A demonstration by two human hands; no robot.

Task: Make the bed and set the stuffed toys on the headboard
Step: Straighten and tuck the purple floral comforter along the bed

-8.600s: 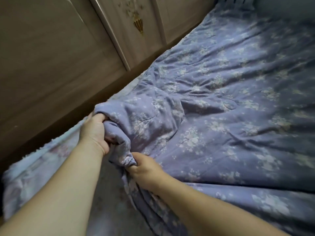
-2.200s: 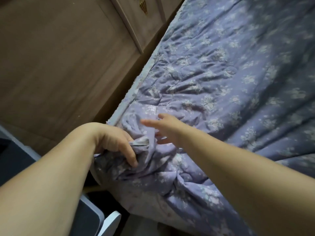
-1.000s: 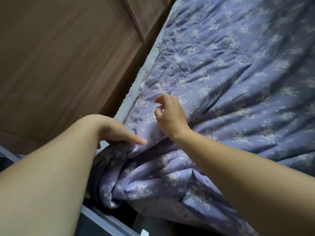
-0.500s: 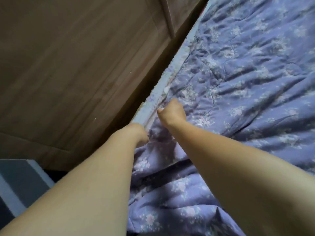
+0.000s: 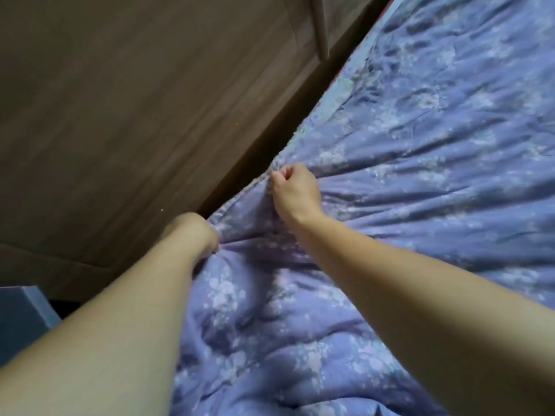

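Most of the view is filled by the purple floral quilt point(image 5: 405, 181), spread on the bed beside a wooden wardrobe point(image 5: 126, 109). The right hand point(image 5: 295, 193) pinches its edge near the wardrobe; the left hand point(image 5: 198, 232) grips bunched fabric just beside.

Two bare forearms, no sleeves, left hand point(image 5: 196, 232), right hand point(image 5: 295, 192) (no rings or watch showing)

brown wooden wardrobe point(image 5: 135, 115) left | grey-blue box point(image 5: 21, 313) lower-left | dim light
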